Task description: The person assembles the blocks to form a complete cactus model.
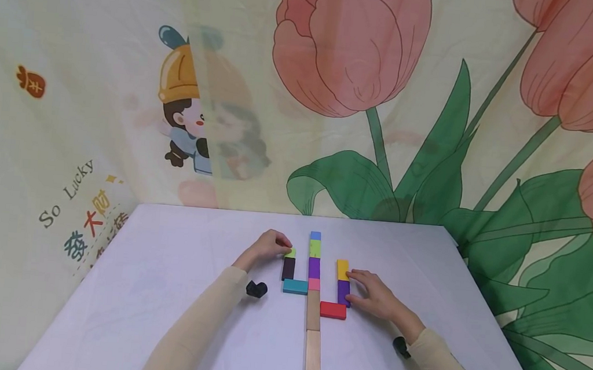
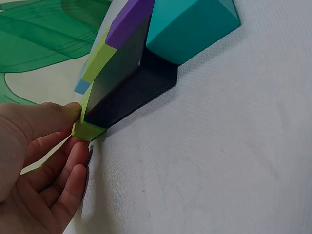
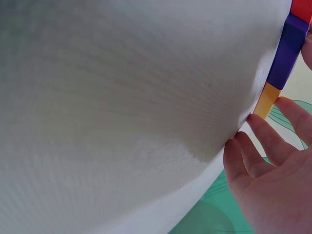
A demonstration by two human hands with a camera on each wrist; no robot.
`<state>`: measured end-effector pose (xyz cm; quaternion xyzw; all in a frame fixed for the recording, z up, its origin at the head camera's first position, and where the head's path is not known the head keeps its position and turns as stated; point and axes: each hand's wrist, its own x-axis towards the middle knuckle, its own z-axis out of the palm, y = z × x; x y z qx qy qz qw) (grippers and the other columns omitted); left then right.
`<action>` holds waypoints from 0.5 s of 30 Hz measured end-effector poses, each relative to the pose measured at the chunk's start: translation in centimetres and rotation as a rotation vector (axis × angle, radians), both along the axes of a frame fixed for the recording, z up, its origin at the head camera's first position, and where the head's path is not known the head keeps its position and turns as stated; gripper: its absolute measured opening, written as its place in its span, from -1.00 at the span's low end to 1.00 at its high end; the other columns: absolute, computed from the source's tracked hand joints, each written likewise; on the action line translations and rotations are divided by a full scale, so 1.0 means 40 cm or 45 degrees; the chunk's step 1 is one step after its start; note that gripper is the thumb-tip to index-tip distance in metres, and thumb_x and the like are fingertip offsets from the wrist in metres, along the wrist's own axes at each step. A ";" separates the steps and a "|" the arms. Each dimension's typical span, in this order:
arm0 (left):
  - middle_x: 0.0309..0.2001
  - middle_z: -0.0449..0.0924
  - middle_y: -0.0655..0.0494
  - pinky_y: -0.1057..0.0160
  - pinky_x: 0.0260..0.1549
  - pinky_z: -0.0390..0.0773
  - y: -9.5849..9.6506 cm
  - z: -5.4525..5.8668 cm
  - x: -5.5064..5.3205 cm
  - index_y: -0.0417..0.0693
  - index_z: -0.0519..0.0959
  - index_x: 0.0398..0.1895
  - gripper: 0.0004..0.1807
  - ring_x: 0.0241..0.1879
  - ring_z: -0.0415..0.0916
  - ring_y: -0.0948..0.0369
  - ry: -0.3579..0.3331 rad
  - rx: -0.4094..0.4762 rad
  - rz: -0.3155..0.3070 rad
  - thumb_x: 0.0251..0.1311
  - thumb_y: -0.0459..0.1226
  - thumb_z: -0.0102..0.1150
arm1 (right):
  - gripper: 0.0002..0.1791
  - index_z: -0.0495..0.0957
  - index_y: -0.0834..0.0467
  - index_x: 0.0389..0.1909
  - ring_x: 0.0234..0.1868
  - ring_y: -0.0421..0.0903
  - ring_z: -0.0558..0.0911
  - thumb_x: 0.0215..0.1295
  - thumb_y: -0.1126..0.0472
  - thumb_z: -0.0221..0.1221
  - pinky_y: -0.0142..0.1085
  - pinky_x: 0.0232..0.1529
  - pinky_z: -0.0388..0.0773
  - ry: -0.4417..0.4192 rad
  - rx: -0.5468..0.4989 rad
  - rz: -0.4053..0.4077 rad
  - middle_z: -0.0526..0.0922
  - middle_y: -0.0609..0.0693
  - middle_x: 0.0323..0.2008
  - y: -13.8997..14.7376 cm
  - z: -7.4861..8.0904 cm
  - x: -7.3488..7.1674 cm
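My left hand (image 1: pixel 269 244) pinches a small light green block (image 2: pixel 88 130) between thumb and fingers, at the far end of a black block (image 1: pixel 288 268). A teal block (image 1: pixel 295 286) lies crosswise at the black block's near end. On the other side, my right hand (image 1: pixel 375 296) rests beside a yellow block (image 1: pixel 342 269) and a dark purple block (image 1: pixel 343 292) standing end to end. Its index fingertip is at the yellow block and its thumb at the purple one, fingers fairly straight. A red block (image 1: pixel 333 310) lies crosswise near the purple block's lower end.
A central column runs away from me: two wooden blocks (image 1: pixel 313 357), then a pink block (image 1: pixel 313 284), a purple block (image 1: pixel 314 267), a light green block (image 1: pixel 315 248) and a blue block (image 1: pixel 316 235). The white table (image 1: pixel 201 334) meets a tulip-printed cloth (image 1: pixel 348 55) behind.
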<state>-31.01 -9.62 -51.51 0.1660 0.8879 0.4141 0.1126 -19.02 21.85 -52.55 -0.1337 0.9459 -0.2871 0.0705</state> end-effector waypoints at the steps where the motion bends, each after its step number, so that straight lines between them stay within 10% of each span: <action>1: -0.33 0.67 0.09 0.32 -0.27 0.53 0.001 0.000 0.000 -0.20 0.72 -0.24 -0.88 -0.32 0.51 0.24 0.004 -0.001 -0.002 0.22 -0.33 0.30 | -0.28 0.42 0.13 0.34 0.37 0.24 0.31 0.19 -0.02 0.35 0.21 0.25 0.35 0.002 -0.001 0.000 0.38 0.22 0.34 0.000 0.000 0.000; 15: -0.30 0.67 0.10 0.26 -0.19 0.55 -0.006 0.005 0.009 -0.17 0.72 -0.23 -0.87 -0.27 0.52 0.22 0.004 0.001 -0.002 0.23 -0.29 0.30 | -0.28 0.41 0.13 0.35 0.38 0.25 0.29 0.19 -0.03 0.35 0.22 0.26 0.32 -0.001 -0.013 0.013 0.38 0.22 0.34 0.001 0.000 0.000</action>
